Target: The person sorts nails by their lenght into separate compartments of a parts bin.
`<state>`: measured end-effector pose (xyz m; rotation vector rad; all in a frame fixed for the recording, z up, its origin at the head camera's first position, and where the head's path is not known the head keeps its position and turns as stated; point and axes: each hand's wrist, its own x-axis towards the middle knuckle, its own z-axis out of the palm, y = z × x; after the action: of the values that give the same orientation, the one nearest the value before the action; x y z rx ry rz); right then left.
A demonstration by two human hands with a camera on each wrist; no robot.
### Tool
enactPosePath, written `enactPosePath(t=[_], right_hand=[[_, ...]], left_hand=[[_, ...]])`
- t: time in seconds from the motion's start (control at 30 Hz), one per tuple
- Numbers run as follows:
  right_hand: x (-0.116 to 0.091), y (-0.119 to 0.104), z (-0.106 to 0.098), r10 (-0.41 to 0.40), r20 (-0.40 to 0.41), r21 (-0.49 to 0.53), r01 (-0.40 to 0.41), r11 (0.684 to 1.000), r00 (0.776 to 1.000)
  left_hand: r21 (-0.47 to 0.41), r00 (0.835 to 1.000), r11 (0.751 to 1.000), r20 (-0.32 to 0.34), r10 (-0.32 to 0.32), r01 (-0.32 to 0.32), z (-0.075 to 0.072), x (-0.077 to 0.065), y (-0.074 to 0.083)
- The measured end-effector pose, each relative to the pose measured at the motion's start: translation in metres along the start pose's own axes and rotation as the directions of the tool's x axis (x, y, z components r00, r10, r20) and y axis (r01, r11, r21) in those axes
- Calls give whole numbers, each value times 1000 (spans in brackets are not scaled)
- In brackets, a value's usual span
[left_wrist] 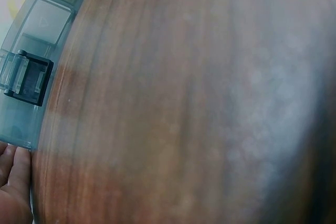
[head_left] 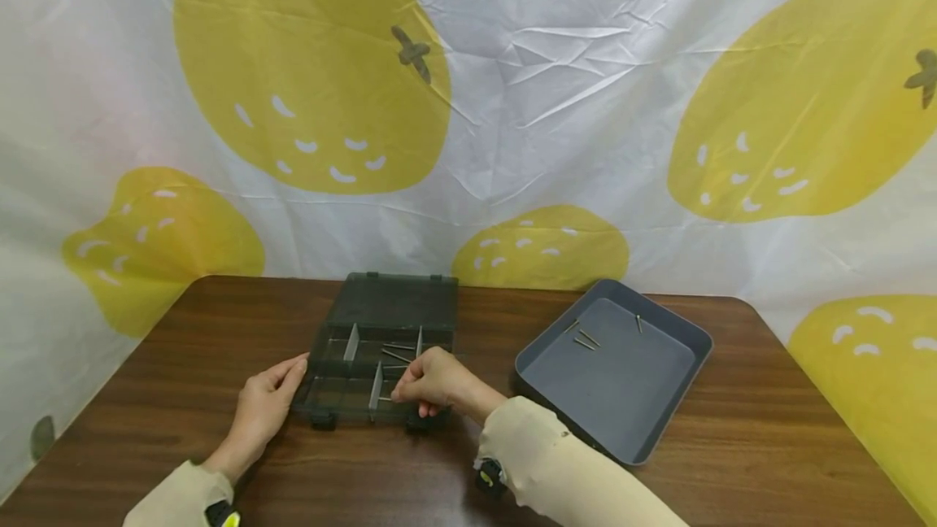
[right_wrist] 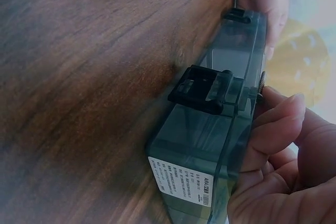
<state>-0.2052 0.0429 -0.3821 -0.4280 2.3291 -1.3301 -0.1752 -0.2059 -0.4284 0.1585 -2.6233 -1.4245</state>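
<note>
A dark translucent compartment box [head_left: 344, 409] lies with its lid [head_left: 395, 299] folded back on the table. My left hand [head_left: 265, 403] rests against the box's left side, its fingers nearly straight; the left wrist view shows fingertips [left_wrist: 21, 156] right at the corner. Over the front right part of the box, my right hand [head_left: 439, 382] pinches a small screw [right_wrist: 262, 83] between thumb and index finger. The screw's threaded end sticks out above the rim, beside a divider [head_left: 376, 385]. Several long screws [head_left: 396, 355] lie in the rear middle compartment, partly hidden by the right hand.
Right of the box stands a grey tray [head_left: 622, 381] with several loose screws [head_left: 586, 340] toward its far side. Two black latches [right_wrist: 202, 90] stick out from the box's front. A lemon-print cloth [head_left: 556, 104] hangs behind the wooden table [head_left: 351, 478].
</note>
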Motion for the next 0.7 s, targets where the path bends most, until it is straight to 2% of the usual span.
enactPosePath(t=[0.4, 0.53, 0.7], right_hand=[[1, 1, 0, -6, -8, -15, 6, 1000, 1000], [0, 2, -1, -1, -11, 35, 2, 999, 1000], [0, 6, -4, 15, -21, 160, -11, 987, 1000]], left_hand=[[-7, 1000, 1000, -4, -6, 6, 1, 1, 1], [-6, 1000, 1000, -8, -8, 8, 1, 0, 1], [0, 1000, 1000, -13, -4, 4, 1, -1, 1]])
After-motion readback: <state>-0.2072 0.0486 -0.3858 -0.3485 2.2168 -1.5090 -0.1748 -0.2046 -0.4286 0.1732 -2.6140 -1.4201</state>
